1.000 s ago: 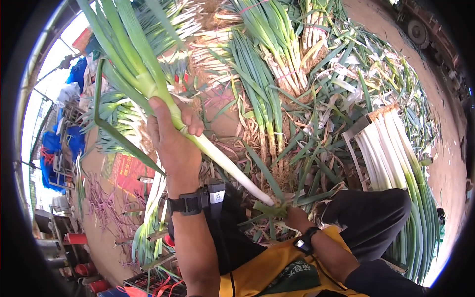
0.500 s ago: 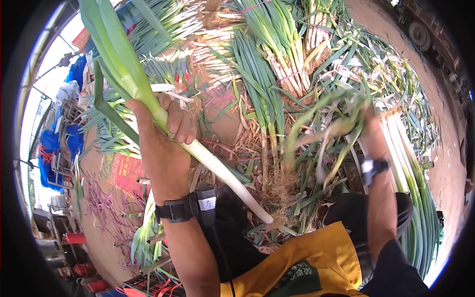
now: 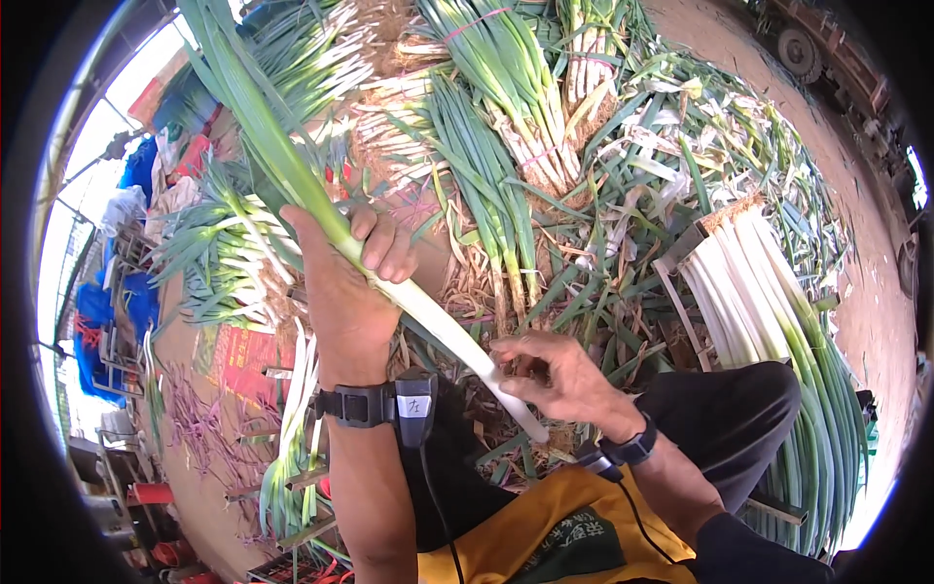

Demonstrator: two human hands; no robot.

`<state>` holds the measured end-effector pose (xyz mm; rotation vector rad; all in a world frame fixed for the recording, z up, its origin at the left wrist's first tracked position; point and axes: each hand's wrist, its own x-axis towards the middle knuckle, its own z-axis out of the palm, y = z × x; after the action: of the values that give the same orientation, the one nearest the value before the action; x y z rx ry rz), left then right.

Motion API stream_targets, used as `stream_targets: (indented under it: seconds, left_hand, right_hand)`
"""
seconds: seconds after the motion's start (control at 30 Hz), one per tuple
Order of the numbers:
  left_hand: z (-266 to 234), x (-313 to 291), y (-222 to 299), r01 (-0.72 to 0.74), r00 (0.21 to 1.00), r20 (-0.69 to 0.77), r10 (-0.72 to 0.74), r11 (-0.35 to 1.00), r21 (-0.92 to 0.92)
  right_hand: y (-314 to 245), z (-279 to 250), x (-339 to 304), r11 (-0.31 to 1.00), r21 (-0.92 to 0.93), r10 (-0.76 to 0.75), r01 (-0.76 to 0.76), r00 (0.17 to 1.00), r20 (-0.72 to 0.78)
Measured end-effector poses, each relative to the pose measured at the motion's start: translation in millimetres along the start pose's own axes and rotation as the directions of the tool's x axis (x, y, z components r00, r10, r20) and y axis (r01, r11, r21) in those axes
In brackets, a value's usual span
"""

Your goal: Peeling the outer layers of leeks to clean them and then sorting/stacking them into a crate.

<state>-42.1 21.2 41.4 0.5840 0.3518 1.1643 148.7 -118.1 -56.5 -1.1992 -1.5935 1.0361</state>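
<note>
A long leek (image 3: 428,310) slants across the middle, its green leaves up at the left and its white stem down at the right. My left hand (image 3: 355,282) is wrapped round it where green turns to white. Beside the lower white stem is my right hand (image 3: 564,380), its fingers curved and apart, the fingertips at the stem's edge. Whether they touch the stem is hard to tell. To the right of my knee, a thick row of clean white-stemmed leeks (image 3: 744,292) leans in a low frame (image 3: 686,316).
Tied leek bundles (image 3: 496,88) and loose untrimmed leeks (image 3: 486,195) lie ahead. Stripped leaves (image 3: 642,224) are heaped on the right. More leeks (image 3: 243,253) lie at the left, near a red printed sheet (image 3: 238,360). A wheeled vehicle (image 3: 798,54) stands far right.
My right hand has come from the leaf heap at the right, where it was blurred beside torn leaf strips, to the leek's lower stem. My left hand still grips the leek, slightly lower and further right.
</note>
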Motion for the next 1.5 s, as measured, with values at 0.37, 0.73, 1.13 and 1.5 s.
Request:
stream_targets:
  seconds: [0.37, 0.73, 1.13, 1.5]
  left_hand:
    - [-1, -7, -8, -0.044, 0.999, 0.014, 0.044, 0.996, 0.071]
    - [-1, -10, -18, 0.024, 0.999, 0.027, -0.027, 0.997, 0.080]
    - [4, -12, -20, 0.046, 0.998, 0.039, -0.048, 0.998, 0.052]
    - [2, -21, -28, 0.132, 0.988, 0.071, -0.135, 0.990, 0.040]
  right_hand:
    - [-26, 15, 19, 0.936, -0.308, -0.166, 0.171, 0.985, 0.040]
    - [-6, 18, 12, 0.959, -0.277, -0.048, 0.055, 0.998, 0.031]
    - [-33, 11, 16, 0.955, -0.258, -0.155, 0.148, 0.988, -0.008]
    - [-15, 18, 14, 0.958, -0.273, -0.072, 0.082, 0.996, 0.045]
